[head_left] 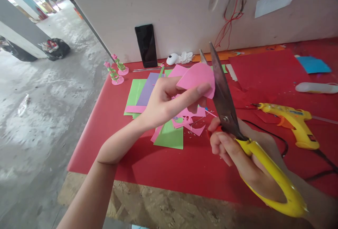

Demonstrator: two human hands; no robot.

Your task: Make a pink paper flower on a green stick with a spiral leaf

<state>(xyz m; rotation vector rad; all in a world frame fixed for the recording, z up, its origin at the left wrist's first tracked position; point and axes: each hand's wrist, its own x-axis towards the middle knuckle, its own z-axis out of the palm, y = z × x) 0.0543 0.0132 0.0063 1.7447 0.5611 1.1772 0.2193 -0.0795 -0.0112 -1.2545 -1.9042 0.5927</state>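
The left hand (163, 104) is gripping a pink paper (196, 75), thumb along its lower edge and fingers behind it. It is holding the piece in the air above the middle of the desk (163, 172).

The right hand (237, 151) is clenching the yellow handles of the scissors (224, 102). The blades are pointing up and away, slightly parted at the tips. The paper's right edge is meeting the near blade.

Under the hands:
- Pink scraps (190, 123) are lying on a green sheet (170, 137).
- A purple sheet (148, 90) is lying to the left of them, well inside the left desk edge.

To the right, a glue gun (293, 121) is lying near the right hand, with its cable (280, 141) running just behind the wrist. A red sheet (264, 70) is lying beyond it.

At the back edge, a phone (146, 45) is leaning upright on the wall (171, 10). Two paper flowers (114, 74) are standing at the back left corner.

The red cover is showing bare along the near edge in front of both hands. The floor (39, 116) is lying open beyond the left edge.
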